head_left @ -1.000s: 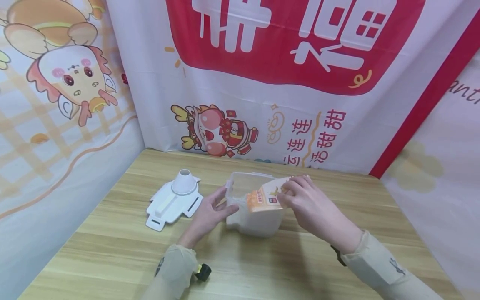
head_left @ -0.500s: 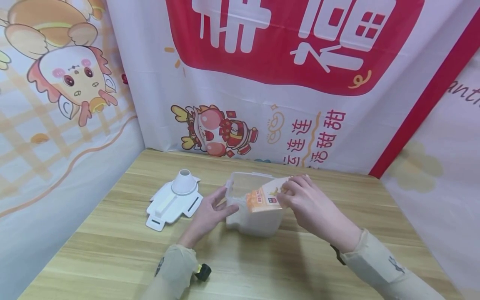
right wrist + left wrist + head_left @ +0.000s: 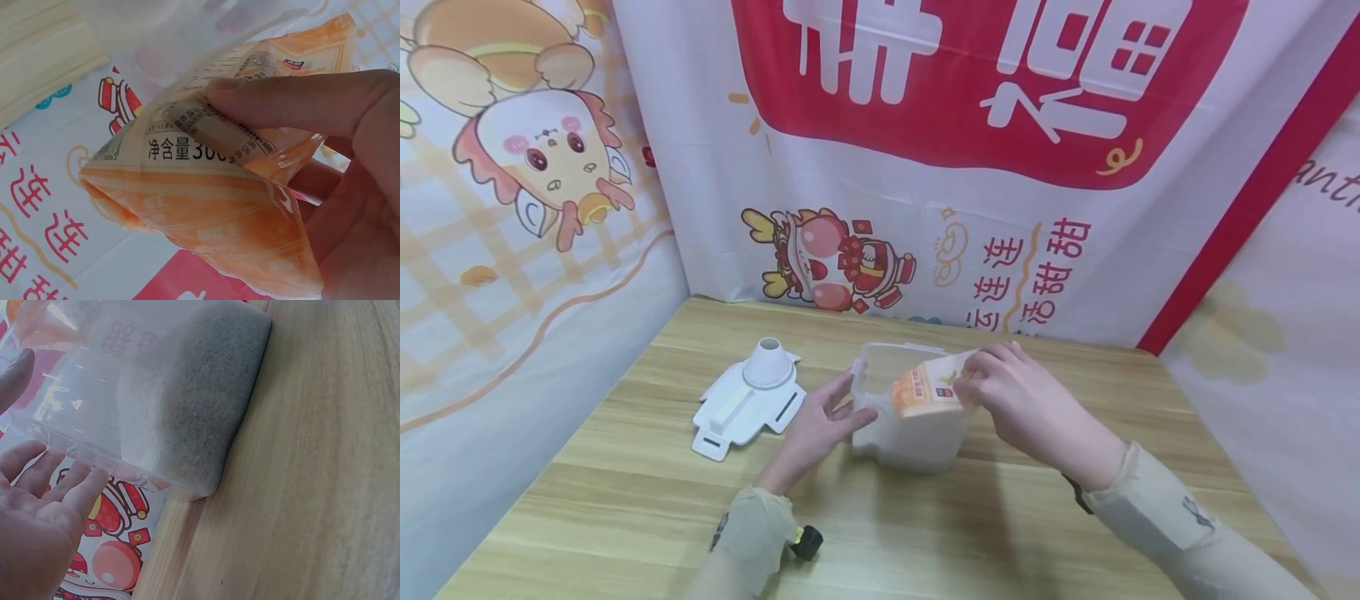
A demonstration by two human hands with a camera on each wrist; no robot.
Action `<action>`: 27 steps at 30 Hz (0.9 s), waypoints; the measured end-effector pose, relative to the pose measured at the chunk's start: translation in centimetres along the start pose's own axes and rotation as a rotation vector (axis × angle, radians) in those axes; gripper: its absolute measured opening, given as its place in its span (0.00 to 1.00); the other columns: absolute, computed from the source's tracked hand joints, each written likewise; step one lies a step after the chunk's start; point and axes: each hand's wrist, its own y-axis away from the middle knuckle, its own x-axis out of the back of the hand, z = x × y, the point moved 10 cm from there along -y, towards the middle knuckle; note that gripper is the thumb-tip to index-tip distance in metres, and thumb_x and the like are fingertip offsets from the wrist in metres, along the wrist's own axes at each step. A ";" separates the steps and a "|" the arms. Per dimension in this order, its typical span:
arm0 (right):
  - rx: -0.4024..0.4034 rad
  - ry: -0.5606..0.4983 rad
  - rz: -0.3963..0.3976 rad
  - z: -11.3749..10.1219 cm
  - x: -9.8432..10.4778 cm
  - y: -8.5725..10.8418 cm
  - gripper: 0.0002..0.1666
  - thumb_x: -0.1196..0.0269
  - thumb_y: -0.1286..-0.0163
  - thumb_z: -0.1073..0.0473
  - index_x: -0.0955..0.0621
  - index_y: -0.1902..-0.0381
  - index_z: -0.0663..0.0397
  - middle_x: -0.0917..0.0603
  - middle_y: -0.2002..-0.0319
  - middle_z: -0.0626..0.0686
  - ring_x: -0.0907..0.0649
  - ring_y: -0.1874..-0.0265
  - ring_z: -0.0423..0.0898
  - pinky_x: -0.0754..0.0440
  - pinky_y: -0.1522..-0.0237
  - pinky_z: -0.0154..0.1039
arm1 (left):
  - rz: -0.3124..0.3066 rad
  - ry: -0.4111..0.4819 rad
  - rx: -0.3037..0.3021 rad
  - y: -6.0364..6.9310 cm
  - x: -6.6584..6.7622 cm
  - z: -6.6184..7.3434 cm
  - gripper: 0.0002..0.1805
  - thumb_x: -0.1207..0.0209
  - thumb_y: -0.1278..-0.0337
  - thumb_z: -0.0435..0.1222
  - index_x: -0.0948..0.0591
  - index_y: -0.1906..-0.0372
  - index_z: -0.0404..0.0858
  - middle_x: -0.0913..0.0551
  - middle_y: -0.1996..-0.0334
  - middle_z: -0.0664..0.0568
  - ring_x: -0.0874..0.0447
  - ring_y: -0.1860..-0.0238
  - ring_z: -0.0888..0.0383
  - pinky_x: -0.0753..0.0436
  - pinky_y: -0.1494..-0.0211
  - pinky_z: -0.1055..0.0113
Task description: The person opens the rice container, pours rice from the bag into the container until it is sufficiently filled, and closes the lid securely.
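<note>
A translucent plastic container [image 3: 910,446] stands on the table, its lower part filled with pale grains [image 3: 206,394] that look like rice. Thumb and fingers of my left hand [image 3: 816,425] [image 3: 47,506] touch the container near its left corner, spread rather than curled. An orange-and-white plastic bag [image 3: 928,387] [image 3: 231,219] slants over the container's open top, its orange end inside the rim. Between thumb and fingers, my right hand [image 3: 1011,396] [image 3: 356,156] grips the bag's upper end. Whether grains are flowing out cannot be made out.
To the left of the container lies a white lid [image 3: 748,408] with slotted side flaps and a white cone-shaped cup [image 3: 768,367] on it. Printed cloth [image 3: 880,183] hangs behind the wooden table [image 3: 880,533]. A small black object [image 3: 807,542] shows at the left wrist.
My right hand has risen slightly, and the bag has shifted with it, its lower end a little higher. The left hand and the container stay in place.
</note>
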 end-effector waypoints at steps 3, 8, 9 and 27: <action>-0.013 -0.007 -0.026 0.1 0.0 -0.1 0.20 0.30 0.50 0.81 0.12 0.66 0.51 0.16 0.61 0.54 0.21 0.55 0.55 0.25 0.43 0.59 | 0.007 -0.006 -0.003 0.2 -0.1 0.6 0.43 0.29 0.45 0.38 0.37 0.26 0.36 0.38 0.28 0.42 0.35 0.32 0.44 0.26 0.38 0.61; -0.009 -0.004 -0.040 0.1 0.2 -0.2 0.20 0.29 0.50 0.79 0.12 0.65 0.50 0.16 0.60 0.53 0.21 0.54 0.54 0.23 0.44 0.57 | 0.010 -0.023 -0.001 0.2 0.0 0.5 0.43 0.29 0.45 0.39 0.36 0.26 0.37 0.38 0.28 0.42 0.35 0.32 0.44 0.27 0.37 0.61; -0.007 -0.003 -0.040 0.1 0.2 -0.2 0.21 0.29 0.50 0.79 0.12 0.65 0.50 0.16 0.61 0.53 0.21 0.54 0.54 0.22 0.45 0.56 | 0.009 -0.027 0.001 0.2 0.0 0.5 0.43 0.29 0.45 0.39 0.36 0.26 0.37 0.38 0.28 0.42 0.35 0.32 0.44 0.27 0.37 0.61; -0.001 0.001 -0.057 0.1 0.6 -0.9 0.23 0.30 0.54 0.82 0.13 0.69 0.48 0.17 0.65 0.51 0.20 0.61 0.51 0.17 0.56 0.49 | 0.000 -0.008 0.001 0.3 -0.1 0.7 0.43 0.30 0.44 0.39 0.37 0.26 0.37 0.39 0.27 0.43 0.34 0.33 0.43 0.25 0.38 0.61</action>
